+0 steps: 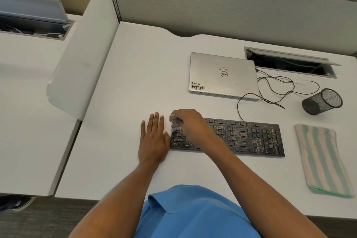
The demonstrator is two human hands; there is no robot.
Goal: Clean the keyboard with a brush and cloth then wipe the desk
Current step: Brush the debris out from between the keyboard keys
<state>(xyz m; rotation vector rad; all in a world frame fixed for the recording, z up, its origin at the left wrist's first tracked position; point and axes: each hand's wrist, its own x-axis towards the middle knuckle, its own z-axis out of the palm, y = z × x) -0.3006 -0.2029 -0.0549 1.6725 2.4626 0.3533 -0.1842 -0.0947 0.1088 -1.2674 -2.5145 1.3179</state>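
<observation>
Gripping the brush (175,124) over the keyboard's (241,137) left end, right hand (190,121); left hand (153,139) flat beside it.

- Bright blue polo shirt (193,222), plain, with no print showing on the part in view.
- Its soft collar (164,204) is folded down, in the same blue.
- 2 forearms, left (119,195) and right (251,176), both bare.
- Left hand (153,141) and right hand (190,121) bare too.

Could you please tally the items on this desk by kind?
Computer devices: 2, crumb-speckled black keyboard, closed silver laptop
Cleaning tools: 2, small pale brush, green-and-beige striped cloth
Containers: 1, tipped black wire-mesh cup
Cables: 1, thin black cable
Total: 6
</observation>
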